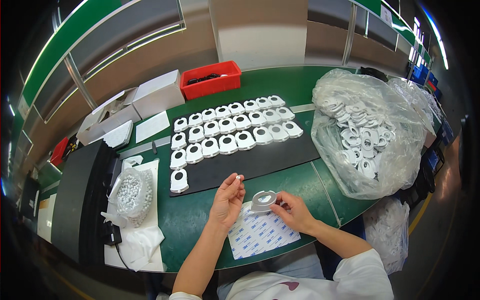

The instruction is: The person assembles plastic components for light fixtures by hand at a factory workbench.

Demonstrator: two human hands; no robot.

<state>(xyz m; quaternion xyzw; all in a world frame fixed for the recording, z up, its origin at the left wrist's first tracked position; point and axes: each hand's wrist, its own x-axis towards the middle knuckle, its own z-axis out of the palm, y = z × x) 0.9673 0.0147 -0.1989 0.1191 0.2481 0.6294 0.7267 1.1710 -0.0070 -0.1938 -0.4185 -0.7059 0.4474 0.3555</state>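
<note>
Between the thumb and fingertips of my left hand (pixel 229 200) is a small white piece (pixel 238 177), pinched and raised; its exact shape is too small to tell. My right hand (pixel 295 212) grips the edge of a grey-white plastic part with a round hole (pixel 256 204). That part is tilted above a sheet of adhesive backing paper (pixel 255 237) with blue print. Beyond my hands, several similar white plastic parts (pixel 227 144) lie in rows on a black mat (pixel 240 167). One more sits alone in the front row at the mat's left end.
A clear bag of plastic parts (pixel 367 135) bulges at the right. On the left stands a bag of small white pieces (pixel 132 192), beside a black box (pixel 82 200). A red bin (pixel 210 80) and white cartons (pixel 157 92) line the back of the green table (pixel 195 240).
</note>
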